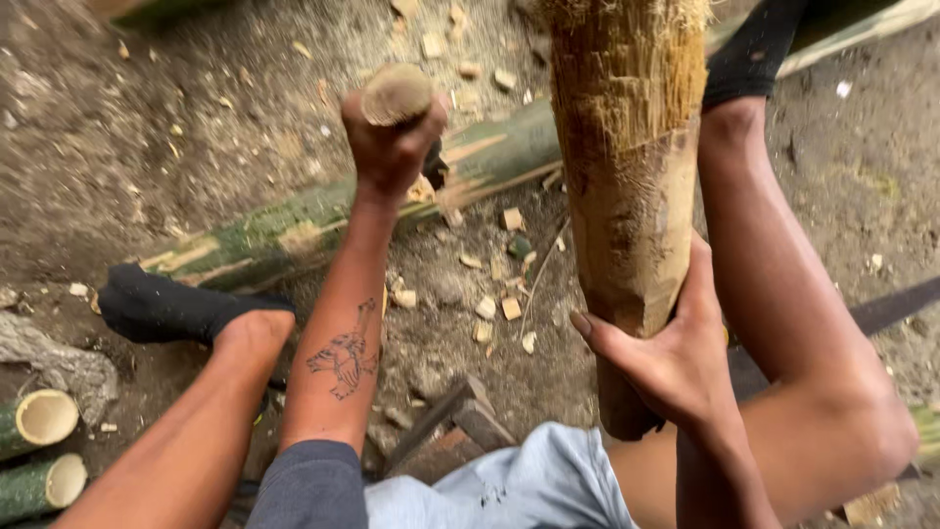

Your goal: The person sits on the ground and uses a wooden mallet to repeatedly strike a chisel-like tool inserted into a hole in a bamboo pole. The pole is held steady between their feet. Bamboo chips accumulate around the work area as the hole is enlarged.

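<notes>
— What is the right hand (676,358) on?

— A thick bamboo post (632,196). It is tan and rough, with stringy, frayed fibers at its top. The fingers (597,331) are wrapped partway round its lower end, thumb out, gripping it.

— And the left hand (392,147)?

— It is shut tight round a round wooden handle (397,93). The butt end is pale and flat. What is on the other end, I cannot tell.

— What lies near the fingers?

— Under the left hand lies a long green bamboo pole (294,230) with pale scraped patches. Small pale wood chips (499,304) sit on the dirt ground (147,127) between both hands. Two cut bamboo pieces (39,451), hollow and green, lie far left.
</notes>
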